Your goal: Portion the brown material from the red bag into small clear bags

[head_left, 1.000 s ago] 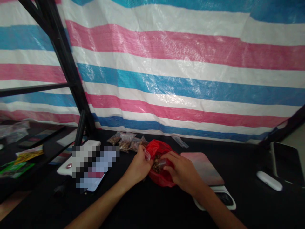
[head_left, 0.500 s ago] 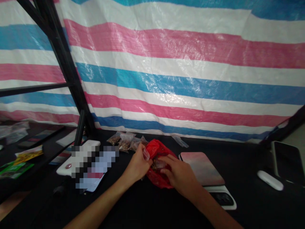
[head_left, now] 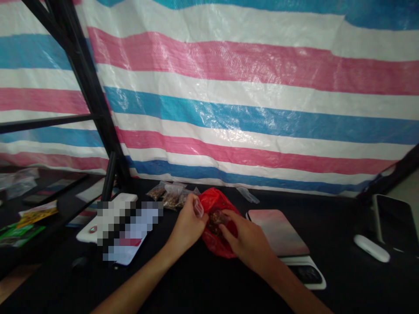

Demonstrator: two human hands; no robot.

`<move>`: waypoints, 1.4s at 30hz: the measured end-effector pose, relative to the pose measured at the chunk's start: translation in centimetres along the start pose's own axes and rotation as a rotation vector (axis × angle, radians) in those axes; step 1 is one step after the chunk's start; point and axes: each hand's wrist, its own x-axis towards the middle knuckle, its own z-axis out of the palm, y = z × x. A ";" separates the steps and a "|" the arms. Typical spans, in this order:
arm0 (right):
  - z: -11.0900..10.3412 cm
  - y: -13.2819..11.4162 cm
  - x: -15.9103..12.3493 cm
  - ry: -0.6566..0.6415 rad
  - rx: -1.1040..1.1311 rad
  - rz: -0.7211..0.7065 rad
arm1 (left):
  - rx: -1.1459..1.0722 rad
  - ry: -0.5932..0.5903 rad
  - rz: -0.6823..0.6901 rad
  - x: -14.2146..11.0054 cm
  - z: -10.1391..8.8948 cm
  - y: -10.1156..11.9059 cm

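My left hand (head_left: 187, 227) is shut on a small clear plastic bag (head_left: 198, 208), pinching it beside the red plastic bag (head_left: 216, 243). My right hand (head_left: 247, 235) sits at the red bag's opening, its fingertips pinching a small clear piece of plastic (head_left: 223, 217). Brown dried pieces (head_left: 214, 220) show inside the red bag, next to those fingertips. Part of the red bag is hidden behind both hands. Exactly what the right hand holds is hard to make out.
Several small clear bags of brown pieces (head_left: 170, 196) lie behind my hands on the black table (head_left: 203, 279). An empty clear bag (head_left: 247, 195), a pink pad (head_left: 278, 232), a pixelated object (head_left: 127, 231) and a white oval case (head_left: 371, 248) lie nearby. A striped tarp (head_left: 248, 113) hangs behind.
Both hands have shifted slightly, and the small clear bag in my left hand sits a little further left and higher. The red bag has moved slightly with them.
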 end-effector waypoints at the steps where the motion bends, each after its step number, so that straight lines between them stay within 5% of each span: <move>1: -0.1 0.0 0.1 0.023 0.008 -0.004 | 0.075 0.041 0.061 0.1 -0.2 -0.1; 4: -0.6 0.1 0.2 0.106 0.049 -0.038 | 0.252 0.111 0.189 0.2 -0.5 -0.2; 19: -0.9 0.3 0.1 0.254 0.083 -0.487 | 0.178 -0.136 0.268 -2.0 1.8 0.2; 42: -2.2 -0.2 0.0 0.246 0.010 -0.493 | 0.100 -0.117 0.194 -1.9 1.7 0.5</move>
